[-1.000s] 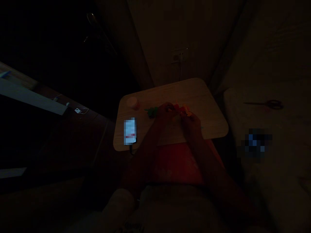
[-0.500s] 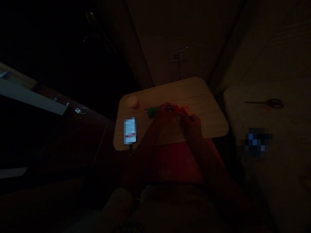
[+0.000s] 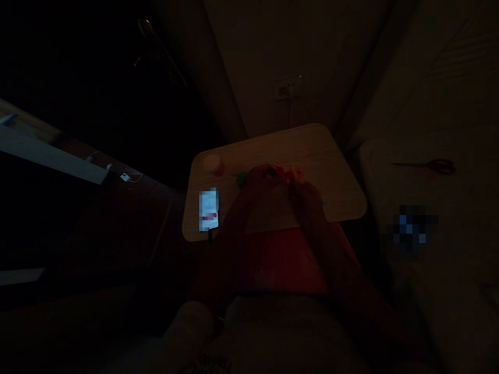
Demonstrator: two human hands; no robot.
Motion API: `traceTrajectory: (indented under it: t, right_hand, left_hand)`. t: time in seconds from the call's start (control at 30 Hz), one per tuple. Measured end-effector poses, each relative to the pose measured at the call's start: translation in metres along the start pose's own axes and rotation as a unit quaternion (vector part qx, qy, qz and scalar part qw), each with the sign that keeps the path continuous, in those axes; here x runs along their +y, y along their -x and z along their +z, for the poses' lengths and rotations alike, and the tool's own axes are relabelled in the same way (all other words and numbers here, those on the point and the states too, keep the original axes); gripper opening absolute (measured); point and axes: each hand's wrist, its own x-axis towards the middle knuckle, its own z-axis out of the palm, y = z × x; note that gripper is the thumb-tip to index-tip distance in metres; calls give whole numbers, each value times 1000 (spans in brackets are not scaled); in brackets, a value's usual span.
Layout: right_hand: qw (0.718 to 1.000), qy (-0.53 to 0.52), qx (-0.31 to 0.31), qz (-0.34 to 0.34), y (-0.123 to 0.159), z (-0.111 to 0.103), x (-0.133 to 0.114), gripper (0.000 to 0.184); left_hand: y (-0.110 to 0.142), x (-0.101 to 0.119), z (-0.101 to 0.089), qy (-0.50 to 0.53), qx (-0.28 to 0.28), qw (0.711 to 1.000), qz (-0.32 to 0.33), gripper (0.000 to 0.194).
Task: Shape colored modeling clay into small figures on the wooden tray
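The room is very dark, so fine detail is lost. Over the small wooden table point(image 3: 265, 148), my left hand point(image 3: 263, 179) is closed with curled fingers at the left end of a small red and orange piece point(image 3: 290, 174). From the right, my right hand point(image 3: 306, 195) pinches the same piece near its orange part. What the piece is made of, or its exact kind, I cannot make out. A green leafy-looking piece point(image 3: 240, 179) lies just left of my left hand, partly hidden by it.
On the table's left side stand a pale-lidded round tub point(image 3: 212, 164) and, nearer me, a lit phone point(image 3: 209, 210) with a cable. To the right, scissors point(image 3: 432, 165) lie on a pale surface beside a blurred-out object point(image 3: 409, 228). A wall socket point(image 3: 287, 88) is behind.
Both hands stay close together around the red and orange piece, which has turned slightly. My left hand has moved a little left and covers more of the green piece.
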Motion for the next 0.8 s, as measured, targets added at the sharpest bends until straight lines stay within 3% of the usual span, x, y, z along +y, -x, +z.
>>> traceTrajectory:
  t: [0.23,0.43,0.63,0.8]
  right_hand:
    - [1000,-8,0,-1,0,3,4,28]
    - [997,77,5,-21,1,3,2,36]
    - [998,50,-25,-21,-2,-4,5,23]
    - [995,88,-28,-25,0,-4,6,25]
  left_hand:
    - [2,3,5,12,-6,1000,-8,32]
    - [2,2,12,6,17,1000,-15,34]
    - [3,7,10,32,31,999,-5,27]
    - [1,13,8,6,34,999,-18,29]
